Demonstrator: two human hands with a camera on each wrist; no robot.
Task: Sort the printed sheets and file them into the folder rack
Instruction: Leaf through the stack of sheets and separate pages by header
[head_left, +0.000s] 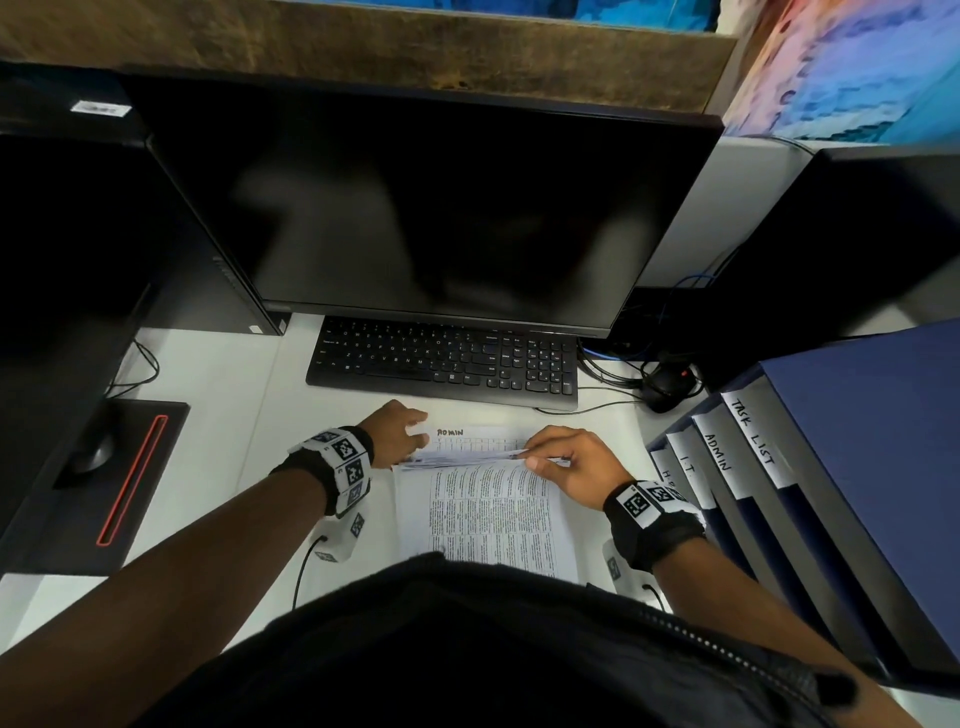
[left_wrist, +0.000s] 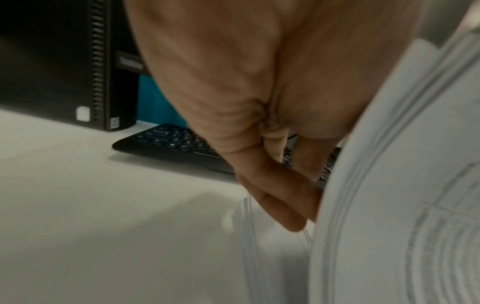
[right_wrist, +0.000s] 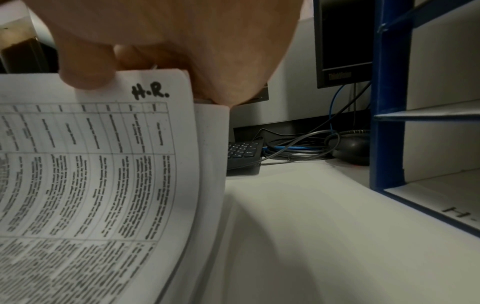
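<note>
A stack of printed sheets (head_left: 493, 514) lies on the white desk (head_left: 218, 415) in front of the keyboard. My right hand (head_left: 535, 457) pinches the far edge of the top sheets and lifts it; the right wrist view shows the lifted sheet marked "H.R." (right_wrist: 103, 164) under my thumb (right_wrist: 85, 70). Beneath it a sheet headed "ADMIN" (head_left: 467, 439) shows. My left hand (head_left: 422, 430) pinches the far left corner of that sheet; its fingers (left_wrist: 280, 205) reach behind the curled pages (left_wrist: 389, 205). The blue folder rack (head_left: 831, 467) stands at the right, labelled TASK LIST, ADMIN, I.T. and H.R.
A black keyboard (head_left: 441, 364) and a dark monitor (head_left: 441, 208) stand just beyond the sheets. A mouse (head_left: 667, 387) and tangled cables lie between keyboard and rack. A black PC tower (head_left: 78, 234) and a mouse pad with a mouse (head_left: 96, 452) are at the left.
</note>
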